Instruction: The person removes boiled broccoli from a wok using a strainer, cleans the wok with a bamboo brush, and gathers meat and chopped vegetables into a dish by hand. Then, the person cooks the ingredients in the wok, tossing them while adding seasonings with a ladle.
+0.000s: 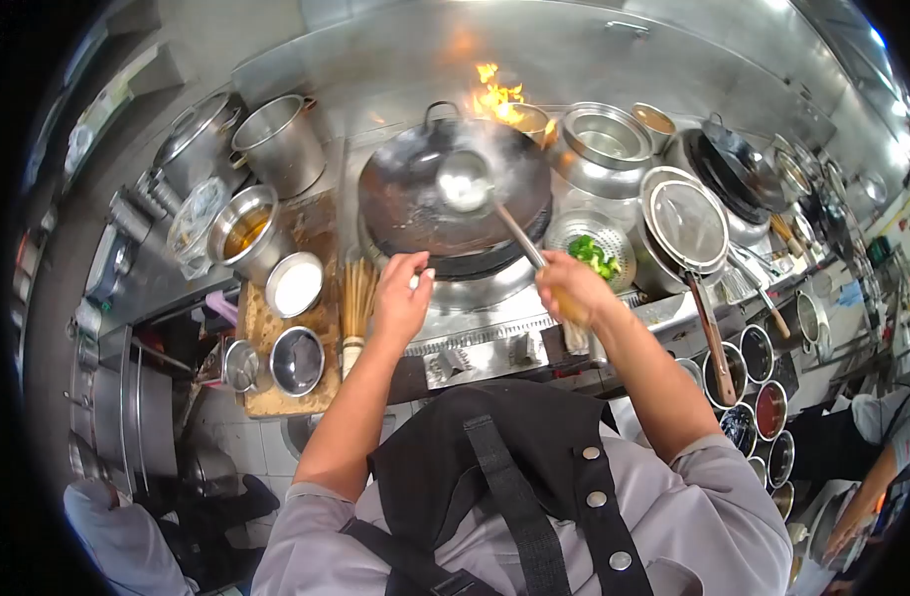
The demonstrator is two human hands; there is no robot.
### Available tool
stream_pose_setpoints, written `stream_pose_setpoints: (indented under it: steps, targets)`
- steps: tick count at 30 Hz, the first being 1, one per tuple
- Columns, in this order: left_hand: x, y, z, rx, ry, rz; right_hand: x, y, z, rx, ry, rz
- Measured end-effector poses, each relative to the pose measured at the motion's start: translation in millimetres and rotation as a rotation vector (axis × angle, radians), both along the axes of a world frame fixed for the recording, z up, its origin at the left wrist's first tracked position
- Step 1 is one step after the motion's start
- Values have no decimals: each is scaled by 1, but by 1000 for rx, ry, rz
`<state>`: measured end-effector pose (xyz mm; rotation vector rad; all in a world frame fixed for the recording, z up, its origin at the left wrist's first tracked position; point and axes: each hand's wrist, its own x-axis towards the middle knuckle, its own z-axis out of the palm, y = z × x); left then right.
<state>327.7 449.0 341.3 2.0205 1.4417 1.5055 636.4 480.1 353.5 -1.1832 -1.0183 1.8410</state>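
A large dark wok sits on the stove, steam over it and flames rising behind its back right edge. My right hand is closed round the handle of a ladle, whose bowl is inside the wok. At the wok's front left edge is my left hand, fingers bent; a small white thing shows at the fingertips, too small to name. Right of the wok, green broccoli lies in a perforated strainer.
Left are a wooden board with metal bowls, a bamboo brush and tall pots. Right are a mesh strainer, a lidded pot and seasoning tins. Other people stand at lower left and lower right.
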Motion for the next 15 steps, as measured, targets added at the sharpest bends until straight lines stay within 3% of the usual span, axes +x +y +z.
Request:
stream_pose_setpoints:
  steps: [1, 2, 3, 5, 7, 9, 11, 13, 14, 15]
  targets:
    - [18, 10, 1, 0, 9, -23, 27, 16, 1, -191, 355, 83]
    - [38, 22, -1, 62, 143, -44, 35, 28, 2, -168, 341, 79]
    - [57, 35, -5, 132, 273, -62, 34, 34, -2, -89, 175, 34]
    - [72, 56, -25, 107, 319, -89, 22, 15, 10, 314, -611, 144]
    - [82, 61, -28, 19, 452, 52, 32, 9, -8, 535, -669, 104]
    - [85, 62, -28, 21, 460, 45, 79, 25, 11, 215, -288, 137]
    - [89, 64, -27, -1, 460, 55, 110, 34, 20, 185, -364, 177]
    - [94, 64, -27, 28, 453, 68, 118, 43, 12, 741, -844, 89]
    - [96, 64, -28, 15, 475, 86, 123, 50, 16, 538, -665, 2]
    - [98, 66, -30, 12, 470, 91, 130, 61, 17, 539, -669, 9]
